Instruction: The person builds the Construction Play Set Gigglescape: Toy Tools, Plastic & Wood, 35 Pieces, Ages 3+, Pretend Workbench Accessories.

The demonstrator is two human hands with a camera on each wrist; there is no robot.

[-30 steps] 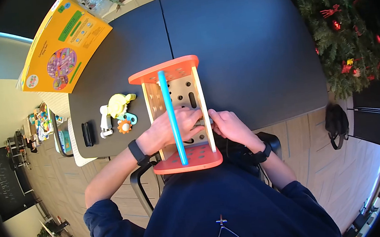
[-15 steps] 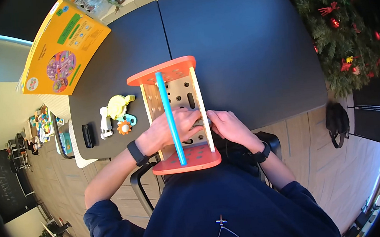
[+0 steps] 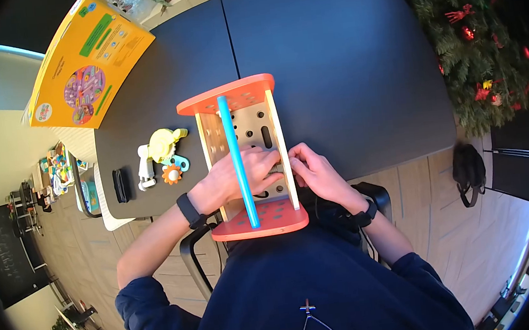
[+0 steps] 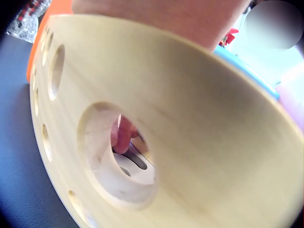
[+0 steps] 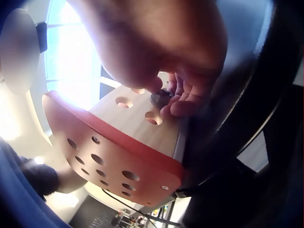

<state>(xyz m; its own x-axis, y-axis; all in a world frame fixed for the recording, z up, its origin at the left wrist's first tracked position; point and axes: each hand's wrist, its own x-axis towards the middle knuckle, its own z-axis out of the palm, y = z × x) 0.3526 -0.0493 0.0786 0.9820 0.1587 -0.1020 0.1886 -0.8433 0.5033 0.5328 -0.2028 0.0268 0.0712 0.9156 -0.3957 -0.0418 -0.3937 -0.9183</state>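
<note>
A wooden toy toolbox (image 3: 214, 138) with red-orange end panels (image 3: 261, 224) and a blue rod handle (image 3: 238, 161) stands at the table's near edge. My left hand (image 3: 247, 174) reaches in under the handle. Its thumb and index finger pinch a small grey piece against the inner face of the right side panel (image 3: 282, 144). In the left wrist view, fingertips (image 4: 124, 135) show through a hole. Outside that panel, my right hand (image 3: 318, 176) pinches a grey, bolt-like piece (image 5: 160, 98) between thumb and fingers, right at a hole. The fingers partly hide it.
Left of the toolbox lie a yellow toy piece (image 3: 163, 146), a white piece (image 3: 145, 169), an orange gear (image 3: 172, 174), a light blue piece (image 3: 180, 163) and a black case (image 3: 121, 186). A yellow carton (image 3: 89, 61) stands at the back left; a decorated tree (image 3: 469, 37) is at right.
My right hand's fingers have shifted and bent more at the outer face of the panel, with the knuckles raised. The left hand stays in place inside the toolbox.
</note>
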